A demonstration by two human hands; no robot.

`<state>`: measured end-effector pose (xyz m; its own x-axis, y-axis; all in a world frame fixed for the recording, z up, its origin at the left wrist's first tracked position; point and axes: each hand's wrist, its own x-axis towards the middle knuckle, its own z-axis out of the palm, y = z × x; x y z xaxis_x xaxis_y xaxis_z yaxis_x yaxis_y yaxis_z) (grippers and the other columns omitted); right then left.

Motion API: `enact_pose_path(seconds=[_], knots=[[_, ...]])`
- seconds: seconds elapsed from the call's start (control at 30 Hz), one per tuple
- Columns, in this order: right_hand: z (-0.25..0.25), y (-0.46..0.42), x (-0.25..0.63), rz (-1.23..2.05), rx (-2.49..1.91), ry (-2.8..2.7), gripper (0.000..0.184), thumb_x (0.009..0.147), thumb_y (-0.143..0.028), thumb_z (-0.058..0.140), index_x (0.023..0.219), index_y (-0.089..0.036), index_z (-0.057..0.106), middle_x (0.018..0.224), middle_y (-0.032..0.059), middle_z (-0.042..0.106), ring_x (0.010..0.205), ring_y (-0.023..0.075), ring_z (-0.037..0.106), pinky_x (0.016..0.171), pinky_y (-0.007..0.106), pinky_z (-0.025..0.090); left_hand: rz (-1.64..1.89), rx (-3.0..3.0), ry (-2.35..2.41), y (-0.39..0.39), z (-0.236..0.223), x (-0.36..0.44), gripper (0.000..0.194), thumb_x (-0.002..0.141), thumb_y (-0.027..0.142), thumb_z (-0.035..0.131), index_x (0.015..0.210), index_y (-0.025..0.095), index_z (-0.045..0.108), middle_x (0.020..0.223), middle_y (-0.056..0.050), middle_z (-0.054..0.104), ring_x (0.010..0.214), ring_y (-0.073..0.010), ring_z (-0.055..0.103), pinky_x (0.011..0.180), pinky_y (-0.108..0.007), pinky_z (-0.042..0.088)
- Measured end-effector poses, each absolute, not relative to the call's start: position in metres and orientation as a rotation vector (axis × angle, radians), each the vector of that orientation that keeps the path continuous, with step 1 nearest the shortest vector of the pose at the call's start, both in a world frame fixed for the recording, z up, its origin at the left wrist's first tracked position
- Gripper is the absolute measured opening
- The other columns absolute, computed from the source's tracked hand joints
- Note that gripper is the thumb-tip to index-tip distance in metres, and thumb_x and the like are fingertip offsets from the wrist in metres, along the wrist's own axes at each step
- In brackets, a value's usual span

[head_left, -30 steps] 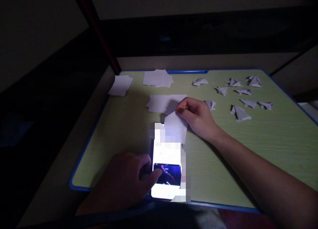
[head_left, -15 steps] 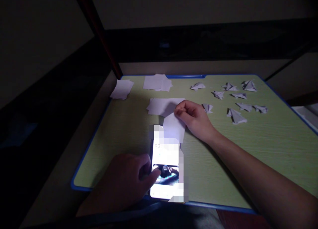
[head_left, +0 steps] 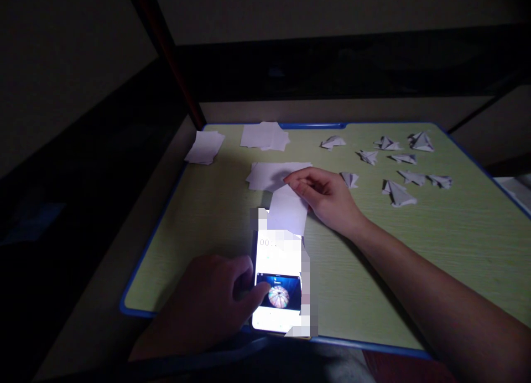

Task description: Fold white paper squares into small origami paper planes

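Note:
My right hand [head_left: 327, 197] pinches the top edge of a small white sheet of paper [head_left: 289, 210] between thumb and fingertips. The sheet slants down, its lower edge overlapping the top of a bright phone [head_left: 279, 261]. My left hand [head_left: 219, 300] is at the phone's left side, thumb over the screen edge and fingers curled by the side. The screen shows part of a timer and a dark picture with a round coloured shape. Just beyond the held sheet lies a stack of white paper [head_left: 265, 175], partly shaded by my right hand.
Two more paper stacks, one at the back left [head_left: 205, 146] and one at the back middle [head_left: 259, 135], lie on the green table [head_left: 199, 217] with a blue rim. Several folded paper pieces [head_left: 399, 193] are spread over its right side. The surroundings are dark.
My right fingertips have shifted slightly left along the top of the sheet, with the index finger straighter. The phone's picture has changed. My left hand has stayed in place.

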<state>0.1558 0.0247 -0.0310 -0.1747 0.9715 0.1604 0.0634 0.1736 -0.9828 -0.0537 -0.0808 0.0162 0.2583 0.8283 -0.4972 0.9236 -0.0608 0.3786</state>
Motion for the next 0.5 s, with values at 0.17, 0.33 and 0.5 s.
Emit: enact_pose_path(seconds=[0.17, 0.33, 0.5], knots=[[-0.0285, 0.0233, 0.1544, 1.249, -1.08, -1.442, 0.016, 0.074, -0.027, 0.075, 0.081, -0.014, 0.069, 0.061, -0.0016, 0.06, 0.048, 0.0071, 0.045, 0.043, 0.023, 0.032, -0.157, 1.895, 1.573, -0.0801, 0.016, -0.0528, 0.038, 0.085, 0.05, 0.054, 0.065, 0.019, 0.056, 0.058, 0.003, 0.058, 0.055, -0.0117, 0.051, 0.055, -0.027, 0.026], [-0.0288, 0.0226, 0.156, 1.229, -1.094, -1.456, 0.015, 0.074, -0.025, 0.074, 0.084, -0.014, 0.068, 0.059, -0.0034, 0.055, 0.048, 0.0073, 0.043, 0.044, 0.024, 0.03, -0.159, 1.885, 1.592, -0.0816, 0.016, -0.0531, 0.038, 0.084, 0.051, 0.054, 0.064, 0.019, 0.055, 0.058, 0.003, 0.057, 0.056, -0.012, 0.051, 0.056, -0.027, 0.025], [-0.0287, 0.0227, 0.1573, 1.214, -1.091, -1.486, 0.012, 0.077, -0.02, 0.07, 0.087, -0.015, 0.068, 0.057, -0.0057, 0.048, 0.047, 0.0068, 0.039, 0.044, 0.024, 0.026, -0.165, 1.874, 1.583, -0.0814, 0.0183, -0.0521, 0.037, 0.084, 0.049, 0.054, 0.063, 0.018, 0.055, 0.058, 0.003, 0.059, 0.056, -0.0116, 0.051, 0.056, -0.027, 0.025]])
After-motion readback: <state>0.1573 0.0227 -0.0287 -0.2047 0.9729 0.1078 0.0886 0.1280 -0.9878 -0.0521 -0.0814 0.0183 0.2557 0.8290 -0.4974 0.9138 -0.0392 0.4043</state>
